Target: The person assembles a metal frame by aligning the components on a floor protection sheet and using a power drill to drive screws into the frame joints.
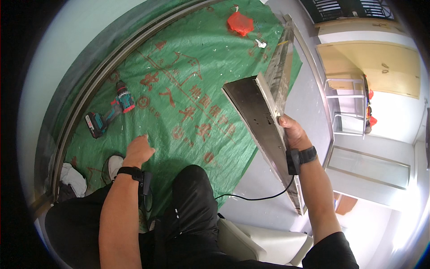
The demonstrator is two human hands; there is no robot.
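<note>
The dark metal frame profile (257, 119) is located at the right of the work area, gripped in the right hand (294, 134), whose thumb bears on the right-hand edge of the part. The long axis of the profile runs obliquely: the far end stands toward the middle of the view, and the near end extends down and to the right, beside the right forearm. The left hand (139, 150) is well to the left of the profile and apart from it; the right hand is the nearer, being in contact. The left hand's fingers are curled; how far they are closed, and whether they hold a small item, cannot be told. The cordless drill (125, 99) lies beyond and slightly left of the left hand, near but not touching, with its chuck pointing away from the person and its battery end toward the lower left. A second long strip (283, 56) extends away behind the profile; whether the two are joined is hidden. Count: one gripped profile, one further strip, one cordless drill, two wrist straps (307, 155), one black cable (251, 198), one red plastic bag (240, 23) and one white scrap (260, 44) at the far side, and one pale padded seat (244, 240) at the near side. The drill, bag and scrap rest on one green protective sheet (192, 154) spread over the floor.
</note>
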